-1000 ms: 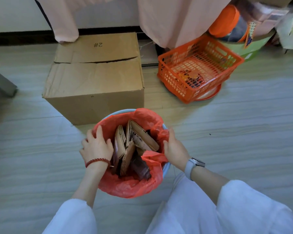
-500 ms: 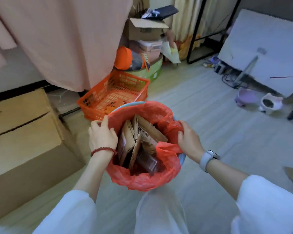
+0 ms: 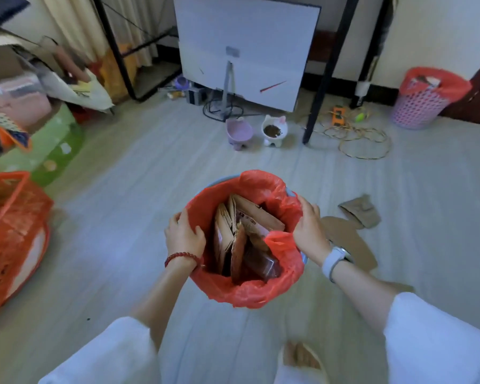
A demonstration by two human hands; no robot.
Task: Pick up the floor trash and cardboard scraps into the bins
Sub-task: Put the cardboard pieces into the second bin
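Note:
A blue bin lined with a red plastic bag (image 3: 250,295) hangs in the middle of the view, off the floor. My left hand (image 3: 184,237) grips its left rim and my right hand (image 3: 309,230) grips its right rim. Cardboard scraps (image 3: 233,236) and a dark wrapper stand packed inside it. On the floor to the right lie flat cardboard pieces (image 3: 352,242) and a folded brown scrap (image 3: 362,210). A second bin, pink with a red liner (image 3: 419,106), stands at the far right by the wall.
An orange mesh basket (image 3: 11,231) sits at the left edge beside a green tub (image 3: 53,151). Two pet bowls (image 3: 273,131) stand ahead near a black frame leg (image 3: 313,117), a white board (image 3: 244,51) and loose cables (image 3: 355,137).
The view has swung right, away from the big cardboard box and orange basket, and now faces the white board and pet bowls. Both hands still hold the bin, lifted off the floor.

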